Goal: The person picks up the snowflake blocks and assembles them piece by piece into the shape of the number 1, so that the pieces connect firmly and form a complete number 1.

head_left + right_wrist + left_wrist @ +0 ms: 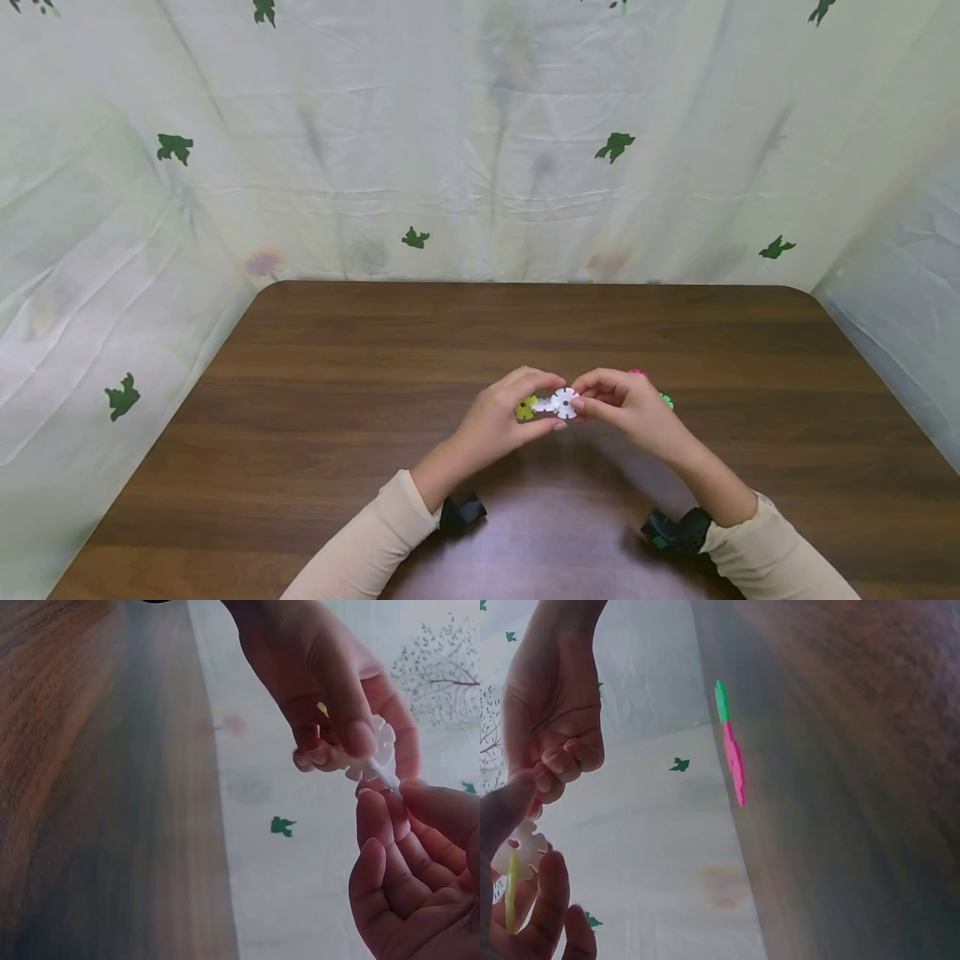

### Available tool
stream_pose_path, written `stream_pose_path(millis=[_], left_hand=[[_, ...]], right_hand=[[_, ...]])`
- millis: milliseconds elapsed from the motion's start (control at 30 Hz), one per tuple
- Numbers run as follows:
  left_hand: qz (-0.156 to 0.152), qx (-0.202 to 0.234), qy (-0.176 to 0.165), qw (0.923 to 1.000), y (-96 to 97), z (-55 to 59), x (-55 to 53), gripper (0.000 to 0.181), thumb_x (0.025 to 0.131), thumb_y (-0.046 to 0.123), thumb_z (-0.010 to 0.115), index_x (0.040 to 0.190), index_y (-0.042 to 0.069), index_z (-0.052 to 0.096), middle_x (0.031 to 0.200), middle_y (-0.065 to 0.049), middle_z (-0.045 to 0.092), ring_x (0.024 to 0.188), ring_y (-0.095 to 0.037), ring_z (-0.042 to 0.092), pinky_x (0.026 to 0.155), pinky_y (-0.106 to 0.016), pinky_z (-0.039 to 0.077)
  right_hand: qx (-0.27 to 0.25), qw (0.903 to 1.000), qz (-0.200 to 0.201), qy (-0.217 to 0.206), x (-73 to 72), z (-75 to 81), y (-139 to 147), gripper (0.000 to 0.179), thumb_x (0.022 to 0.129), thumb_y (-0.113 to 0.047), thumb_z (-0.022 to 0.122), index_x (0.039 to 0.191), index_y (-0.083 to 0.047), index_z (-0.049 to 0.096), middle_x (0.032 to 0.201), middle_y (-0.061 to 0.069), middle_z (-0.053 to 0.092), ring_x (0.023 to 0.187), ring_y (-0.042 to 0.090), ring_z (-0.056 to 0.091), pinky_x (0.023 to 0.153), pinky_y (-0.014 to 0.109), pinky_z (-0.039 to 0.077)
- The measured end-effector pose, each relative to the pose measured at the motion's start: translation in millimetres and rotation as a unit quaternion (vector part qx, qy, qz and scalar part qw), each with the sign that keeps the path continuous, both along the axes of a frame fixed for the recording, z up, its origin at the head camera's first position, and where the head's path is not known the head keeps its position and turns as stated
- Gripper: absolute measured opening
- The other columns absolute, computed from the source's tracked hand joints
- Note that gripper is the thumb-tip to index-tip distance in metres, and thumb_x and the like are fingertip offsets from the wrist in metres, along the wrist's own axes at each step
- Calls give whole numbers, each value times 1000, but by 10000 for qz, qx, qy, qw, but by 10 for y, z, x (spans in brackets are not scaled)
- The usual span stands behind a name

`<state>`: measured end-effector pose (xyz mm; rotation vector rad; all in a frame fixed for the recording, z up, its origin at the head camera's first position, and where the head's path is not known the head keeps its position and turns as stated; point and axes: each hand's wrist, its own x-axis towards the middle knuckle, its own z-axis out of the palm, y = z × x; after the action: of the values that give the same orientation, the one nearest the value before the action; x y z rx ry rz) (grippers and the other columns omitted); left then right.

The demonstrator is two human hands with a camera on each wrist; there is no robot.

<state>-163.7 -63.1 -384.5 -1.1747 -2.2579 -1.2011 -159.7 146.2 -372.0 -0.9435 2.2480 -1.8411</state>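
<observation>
The left hand (495, 412) grips a yellow-white chain (526, 408), the right hand (639, 413) pinches a white disc (564, 403) (joint hard to make out), and skewed pressure could pop pieces loose.

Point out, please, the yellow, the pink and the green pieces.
Yellow piece (527, 410): head view, on its notched face.
Pink piece (734, 763): left wrist view, middle of its edge.
Green piece (721, 701): left wrist view, on its edge.

I observe three notched discs in a left-to-right row: yellow disc (525, 407) at left; middle white disc (543, 405), seen obliquely, at centre; outer white disc (565, 403) at right, centre-holed, touching the middle white disc.
</observation>
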Motion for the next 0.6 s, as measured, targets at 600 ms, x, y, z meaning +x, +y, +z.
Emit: stream_pose_path(millis=[600], left_hand=[[521, -120, 615, 9967, -21, -4, -8, 34, 72, 18, 76, 102, 8, 63, 90, 4, 61, 77, -9, 55, 67, -19, 39]], right_hand=[[889, 9865, -1041, 903, 14, 54, 77, 31, 76, -4, 71, 105, -6, 61, 96, 0, 63, 84, 15, 59, 70, 27, 49]])
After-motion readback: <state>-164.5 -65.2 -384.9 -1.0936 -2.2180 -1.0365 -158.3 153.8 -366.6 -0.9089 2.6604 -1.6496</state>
